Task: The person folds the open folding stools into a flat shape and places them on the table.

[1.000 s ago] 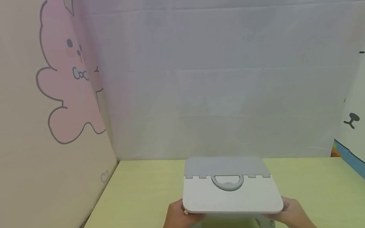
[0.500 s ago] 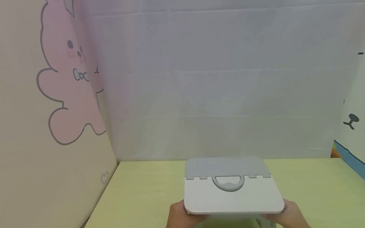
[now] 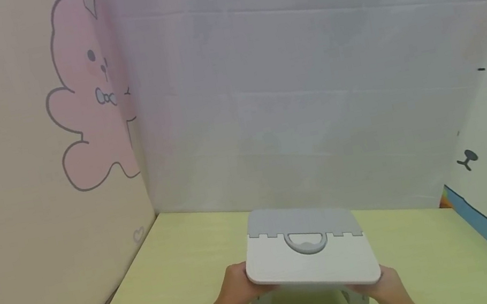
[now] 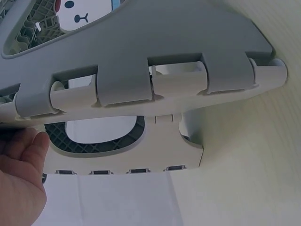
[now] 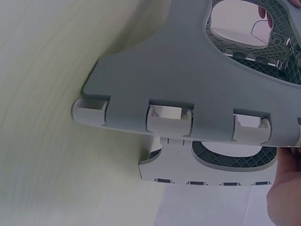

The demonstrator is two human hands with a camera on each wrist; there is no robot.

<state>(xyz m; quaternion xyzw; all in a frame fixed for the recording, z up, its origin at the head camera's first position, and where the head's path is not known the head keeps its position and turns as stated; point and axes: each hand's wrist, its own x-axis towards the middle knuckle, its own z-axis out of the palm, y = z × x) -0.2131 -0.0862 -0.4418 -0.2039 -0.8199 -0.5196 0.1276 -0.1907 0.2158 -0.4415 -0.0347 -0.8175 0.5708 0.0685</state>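
Two sides covered: left hand [image 3: 239, 286] and right hand [image 3: 385, 287] grip the stool [image 3: 313, 267] beneath its seat, likely for balance, between the left and right edges of the counter [image 3: 184, 260]!

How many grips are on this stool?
2: the left grip at the near left corner of the stool, the right grip at its near right corner. No other is visible.

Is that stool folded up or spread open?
Spread open: its seat is laid out flat, and panels stand apart beneath it.
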